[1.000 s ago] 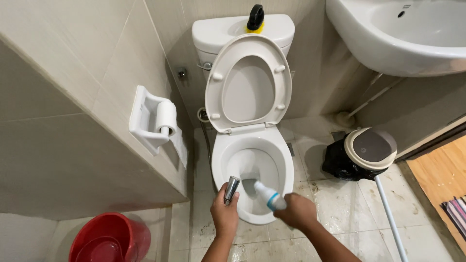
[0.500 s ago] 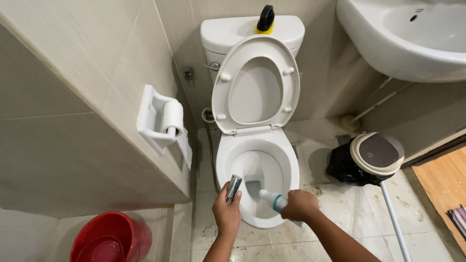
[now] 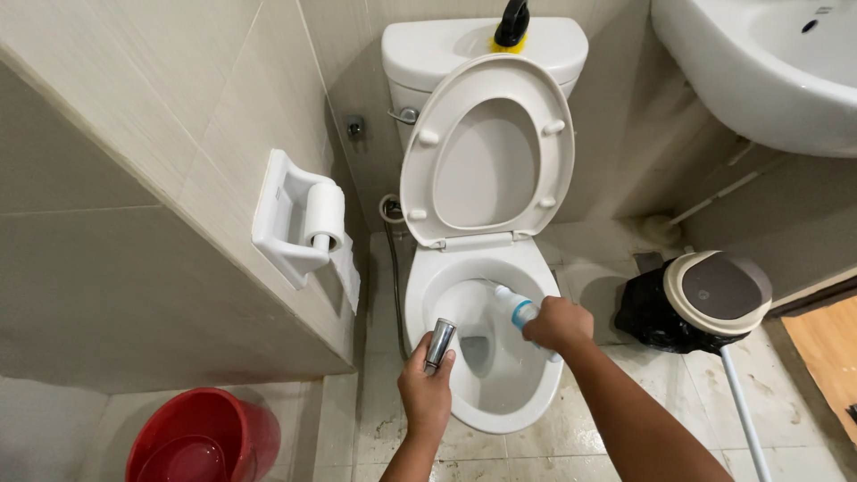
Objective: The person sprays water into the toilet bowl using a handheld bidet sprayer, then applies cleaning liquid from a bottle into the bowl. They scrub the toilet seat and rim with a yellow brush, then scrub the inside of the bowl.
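White brush handle (image 3: 516,310) with blue band, chrome sprayer (image 3: 439,344), toilet bowl (image 3: 527,403)

Both hands hang over the open toilet bowl (image 3: 500,393), its mouth clear with the raised seat (image 3: 486,152) behind. The tiled wall and paper holder (image 3: 299,219) crowd the left; a lidded bin (image 3: 705,299) and leaning pole (image 3: 745,415) hem the right.
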